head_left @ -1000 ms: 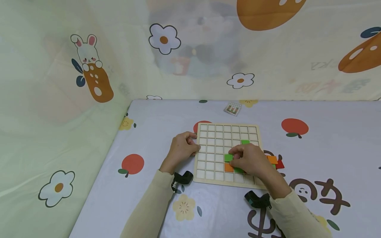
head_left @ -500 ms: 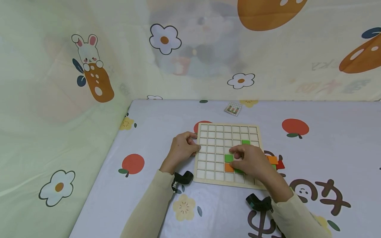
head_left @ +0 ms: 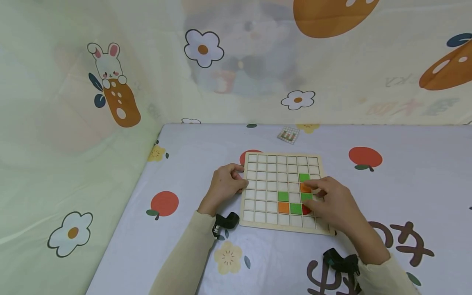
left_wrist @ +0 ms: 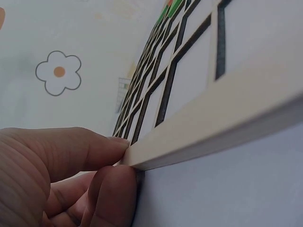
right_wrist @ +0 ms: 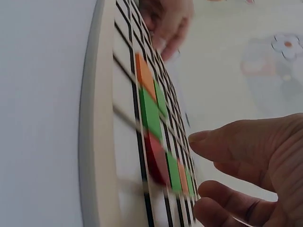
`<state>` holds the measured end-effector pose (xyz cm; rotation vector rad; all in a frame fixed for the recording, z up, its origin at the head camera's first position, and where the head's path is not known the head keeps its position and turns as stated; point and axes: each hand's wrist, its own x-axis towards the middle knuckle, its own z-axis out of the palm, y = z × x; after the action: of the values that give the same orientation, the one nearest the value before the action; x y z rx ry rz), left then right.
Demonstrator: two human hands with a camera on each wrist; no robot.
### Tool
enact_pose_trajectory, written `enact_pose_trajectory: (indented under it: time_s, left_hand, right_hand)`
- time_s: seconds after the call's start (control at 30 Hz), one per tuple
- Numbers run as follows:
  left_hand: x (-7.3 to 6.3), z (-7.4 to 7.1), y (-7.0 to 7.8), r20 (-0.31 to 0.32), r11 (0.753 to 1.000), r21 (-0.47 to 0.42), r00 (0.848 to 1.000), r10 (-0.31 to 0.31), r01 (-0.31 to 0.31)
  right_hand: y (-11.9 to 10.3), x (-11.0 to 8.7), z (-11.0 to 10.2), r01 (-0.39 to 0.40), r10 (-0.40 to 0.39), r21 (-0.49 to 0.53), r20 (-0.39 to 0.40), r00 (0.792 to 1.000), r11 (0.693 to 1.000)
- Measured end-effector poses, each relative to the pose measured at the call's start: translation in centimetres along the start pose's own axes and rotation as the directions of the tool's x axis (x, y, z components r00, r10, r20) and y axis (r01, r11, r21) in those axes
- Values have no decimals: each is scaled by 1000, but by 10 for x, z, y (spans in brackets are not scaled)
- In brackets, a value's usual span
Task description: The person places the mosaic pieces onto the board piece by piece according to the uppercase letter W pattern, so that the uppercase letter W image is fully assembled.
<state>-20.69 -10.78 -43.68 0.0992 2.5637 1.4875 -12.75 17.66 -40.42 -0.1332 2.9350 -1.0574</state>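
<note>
A pale wooden grid board (head_left: 265, 225) lies flat on the table, with several square tiles set in its cells. My left hand (head_left: 226, 182) pinches its left edge, the index fingertip on the rim in the left wrist view. Beside the tiles on the right half hovers my right hand (head_left: 333, 200), its thumb and fingers apart with nothing between them. A red tile (head_left: 305, 209) is partly covered by it. Left of that sit a green tile (head_left: 296, 209) and an orange tile (head_left: 283, 207); another green tile (head_left: 304, 177) lies higher up the right column.
A small printed pattern card (head_left: 288, 135) lies behind the board. Both wrists carry black cameras, the left wrist camera (head_left: 226, 220) close to the board's corner. Hanging printed fabric (head_left: 243, 106) closes off the back and left. My right hand hides the area right of the board.
My right hand has drawn back to the right from the middle of the board, uncovering orange, green and red tiles in the right column. The left hand has stayed at the edge.
</note>
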Motion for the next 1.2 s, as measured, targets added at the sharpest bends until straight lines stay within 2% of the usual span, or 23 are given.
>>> enact_pose_trajectory:
  time_s: [0.27,0.43,0.93,1.2]
  left_hand:
    - [0,-2,1,4,1000,10,1000,-5,5]
    - [0,-3,0,2,1000,2,1000,-14,14]
    - [0,-1,-1,5,1000,17,1000,0,0]
    - [0,0,-1,6,1000,17,1000,0,0]
  right_hand:
    - [31,-12,-20,-38,32,-71,-83,996,997]
    - [42,-13,-26,-6,-5,-110,-102,995,994]
    - [50,-8,-28,-50,54,-132,26,998,990]
    - [56,-1,-34,-35,51,-167,95,994,985]
